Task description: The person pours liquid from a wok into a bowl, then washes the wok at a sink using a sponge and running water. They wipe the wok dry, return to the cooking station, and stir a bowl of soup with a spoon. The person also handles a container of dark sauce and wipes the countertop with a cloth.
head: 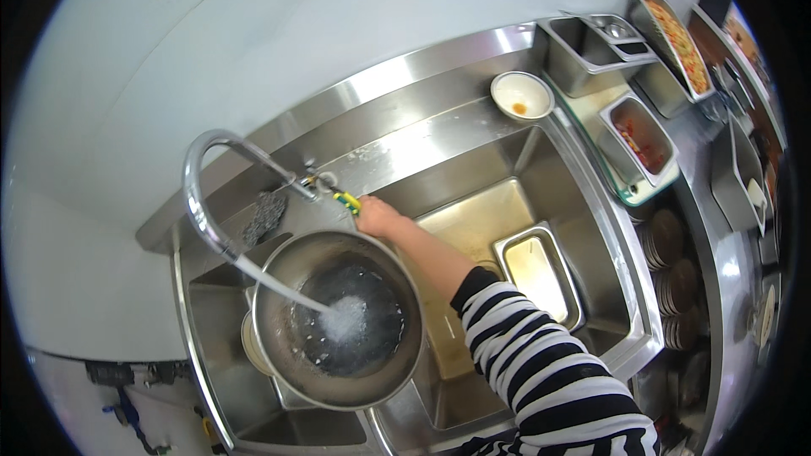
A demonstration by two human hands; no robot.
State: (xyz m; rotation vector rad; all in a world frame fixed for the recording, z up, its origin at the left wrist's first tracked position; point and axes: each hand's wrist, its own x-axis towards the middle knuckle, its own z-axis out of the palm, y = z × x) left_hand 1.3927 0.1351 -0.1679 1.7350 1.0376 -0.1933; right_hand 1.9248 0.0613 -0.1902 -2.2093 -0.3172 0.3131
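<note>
My right hand (377, 216) reaches across the sink in a striped sleeve and is closed around a green-and-yellow handle (347, 202) at the base of the tap. My left hand is out of view. From the curved chrome faucet (197, 196), a stream of water (282, 288) pours into a large round metal pan, likely a wok (339, 386), and churns at its middle. Water with small white bits covers the pan's bottom. The pan rests over the divider between the two basins, under my wrist.
A steel scouring pad (265, 216) lies left of the tap. A rectangular metal pan (538, 272) sits in the right basin (469, 209), which holds murky water. A white bowl (522, 96) stands on the back ledge. Food containers (638, 139) crowd the right, above stacked dark plates (665, 237).
</note>
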